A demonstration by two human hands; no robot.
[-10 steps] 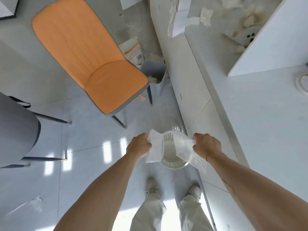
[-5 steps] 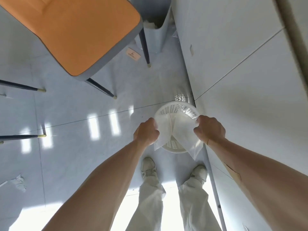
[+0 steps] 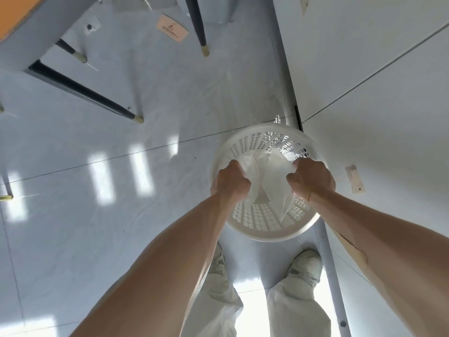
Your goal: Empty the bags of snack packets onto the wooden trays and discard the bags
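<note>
A clear empty plastic bag [image 3: 267, 183] is stretched between my two hands, hanging down inside a white perforated round basket [image 3: 257, 147] that stands on the floor. My left hand [image 3: 230, 182] grips the bag's left edge in a fist. My right hand [image 3: 312, 180] grips its right edge. Both hands are level with the basket's rim, over its opening. No snack packets or wooden trays are in view.
The white cabinet front [image 3: 376, 93] runs along the right, touching the basket. Dark chair legs [image 3: 87, 94] and the orange chair seat's edge [image 3: 14, 18] are at the upper left. A paper tag [image 3: 172, 29] lies on the grey floor. My shoes [image 3: 305, 266] are just below the basket.
The view has tilted down and closed in on the basket. Both hands have lowered the bag from above the basket to its opening, and moved closer together.
</note>
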